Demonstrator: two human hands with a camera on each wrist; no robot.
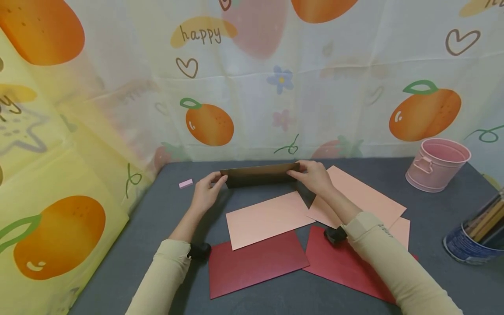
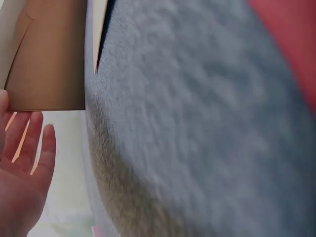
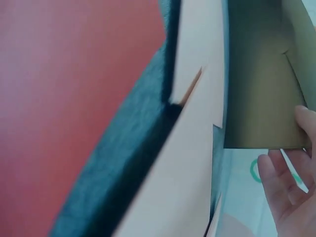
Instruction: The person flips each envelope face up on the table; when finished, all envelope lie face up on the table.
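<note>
From my end, the left edge of the tabletop [image 1: 138,245] slants up from the lower left of the frame, and a strip of grey lies between it and the left sleeve [image 1: 161,275]. A small pink block [image 1: 186,183] sits on that side, near the left hand [image 1: 205,192]. In the centre I see a brown folded paper [image 1: 261,175] stretched between both hands, near the far edge; I cannot tell whether its lower edge touches the table. Grey also shows between it and the pale pink sheet [image 1: 269,218] below.

The left hand pinches the paper's left end, thumb in front, the other fingers fairly straight and slightly spread in its wrist view. The right hand [image 1: 315,177] pinches the right end likewise, thumb on the near face, with little gap at the grip.

On the surface, a red sheet [image 1: 256,264] lies lower centre, partly under the pale pink one. To its right, another red piece [image 1: 346,267] and overlapping pink sheets [image 1: 362,192] pass under the right forearm. A pink bucket [image 1: 425,175] stands far right, above a blue tin [image 1: 470,247] of pencils. Fruit-printed cloth [image 1: 334,113] hangs behind everything.
</note>
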